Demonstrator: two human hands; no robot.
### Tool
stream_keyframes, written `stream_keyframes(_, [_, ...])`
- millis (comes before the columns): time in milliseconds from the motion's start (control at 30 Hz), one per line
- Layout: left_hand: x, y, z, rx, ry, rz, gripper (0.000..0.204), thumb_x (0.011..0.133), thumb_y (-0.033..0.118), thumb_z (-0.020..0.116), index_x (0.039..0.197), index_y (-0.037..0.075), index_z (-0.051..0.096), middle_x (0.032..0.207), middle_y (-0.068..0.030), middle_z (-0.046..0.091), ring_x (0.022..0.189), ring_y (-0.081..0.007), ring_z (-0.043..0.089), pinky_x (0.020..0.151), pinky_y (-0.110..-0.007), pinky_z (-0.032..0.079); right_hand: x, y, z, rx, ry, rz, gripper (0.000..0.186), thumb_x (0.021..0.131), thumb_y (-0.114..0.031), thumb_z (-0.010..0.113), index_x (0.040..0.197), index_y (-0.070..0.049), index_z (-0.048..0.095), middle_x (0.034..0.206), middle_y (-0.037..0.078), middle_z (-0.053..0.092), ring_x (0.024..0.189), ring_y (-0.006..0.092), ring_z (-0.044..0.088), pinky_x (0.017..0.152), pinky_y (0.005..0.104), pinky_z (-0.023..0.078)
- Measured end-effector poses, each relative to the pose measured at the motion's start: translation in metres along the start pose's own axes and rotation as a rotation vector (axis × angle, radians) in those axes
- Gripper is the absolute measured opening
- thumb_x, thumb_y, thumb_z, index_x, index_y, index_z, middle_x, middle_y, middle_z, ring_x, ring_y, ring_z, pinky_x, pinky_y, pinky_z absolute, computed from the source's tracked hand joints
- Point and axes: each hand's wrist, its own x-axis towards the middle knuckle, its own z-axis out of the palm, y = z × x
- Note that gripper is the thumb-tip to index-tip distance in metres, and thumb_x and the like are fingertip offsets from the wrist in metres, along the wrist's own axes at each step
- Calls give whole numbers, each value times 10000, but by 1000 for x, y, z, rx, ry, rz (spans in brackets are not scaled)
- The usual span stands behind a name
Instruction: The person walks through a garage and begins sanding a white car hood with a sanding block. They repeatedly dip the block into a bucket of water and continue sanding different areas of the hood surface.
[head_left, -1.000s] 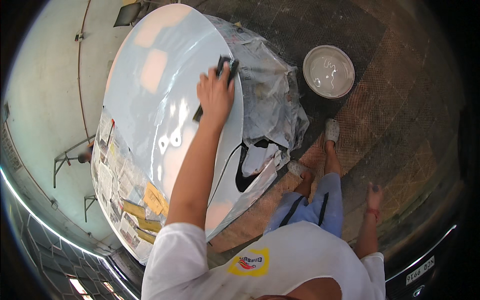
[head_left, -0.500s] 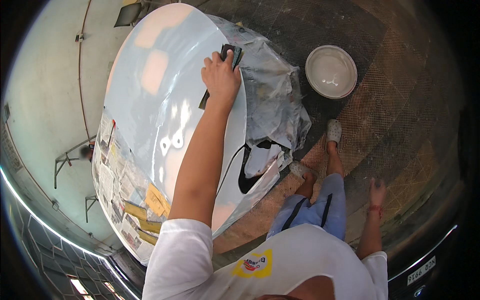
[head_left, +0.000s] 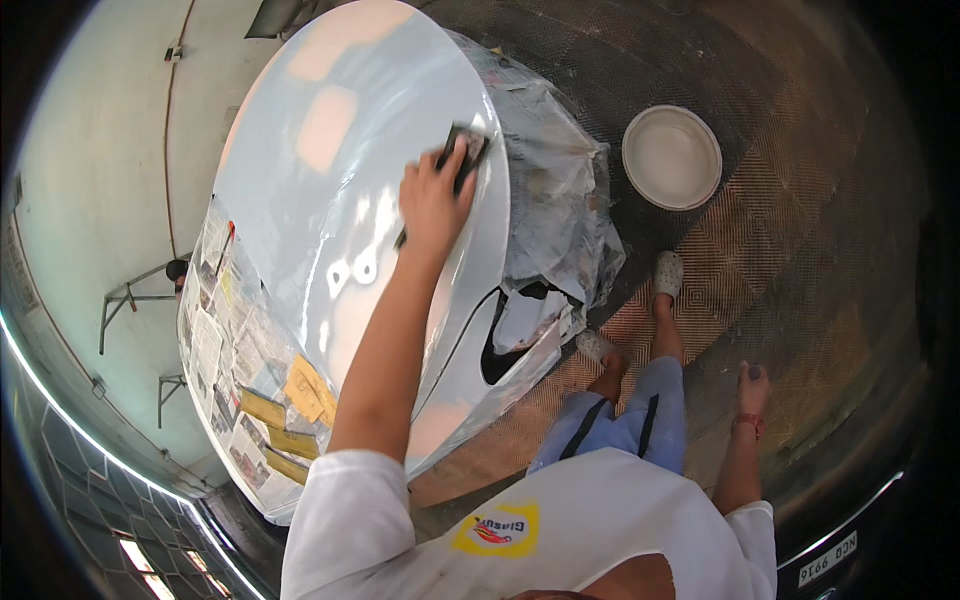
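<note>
Basically, L hand [head_left: 432, 205] clamped on a dark block [head_left: 468, 150], fingers wrapped over its upper end; lower end peeks out by the wrist. Block lies flat on the hood [head_left: 400, 110], nr its R edge, tilted a bit in view. R hand [head_left: 753, 385] well apart from L, hanging low over the floor [head_left: 780, 200], fingers curled; dark spot at the fingertips, can't tell if it grips anything. Red wristband [head_left: 750, 424] on R wrist.

Hood: pale grey/white, glossy, w/ pinkish patches [head_left: 326, 128]. Newspaper [head_left: 215, 345] along its L side; yellow strips [head_left: 290, 443] + a crumpled yellow sheet [head_left: 308, 390] on top. Clear film [head_left: 560, 180] over the front, R of the hood edge. Dark-edged opening [head_left: 495, 362] below the film, pale stuff inside.

Round basin [head_left: 672, 158], whitish, on the floor R of the film. Light clogs [head_left: 668, 275] on the feet, below the basin. Wall w/ metal brackets [head_left: 130, 298] far L.
</note>
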Motion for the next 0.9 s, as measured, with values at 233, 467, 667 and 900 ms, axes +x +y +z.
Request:
stream_keyframes(233, [-111,-10,-36,-40,-85,30,673,898,282,887,1540,261,686,1321,-115,704,1062,-343,670,935,-442,575,-23,-43,-15,-85,10,-180,504,1021,-395,788,1213,59,684,1153,297,737,1100,442,740,948,501,561])
stream_keyframes(467, [-53,-32,-28,-147,-124,-90,591,904,278,870,1481,291,742,1328,-72,708,1096,-318,675,952,-436,590,-20,2,-14,76,24,4,455,1038,-349,772,1196,67,676,1091,280,730,976,442,702,912,463,557])
stream_keyframes(667, [13,-40,10,-86,-18,-121,525,929,358,848,1444,291,766,1293,-62,705,1142,-312,667,970,-440,588,-19,-5,-3,-59,44,-119,432,1035,-344,775,1181,53,692,1046,270,732,928,456,686,895,457,559])
stream_keyframes(900, [28,-31,17,-86,-43,-64,550,915,356,862,1453,318,758,1287,-47,709,1117,-306,682,932,-440,607,-24,-3,-5,-102,14,-112,441,1027,-367,776,1171,42,696,1100,289,736,1022,497,712,904,511,561])
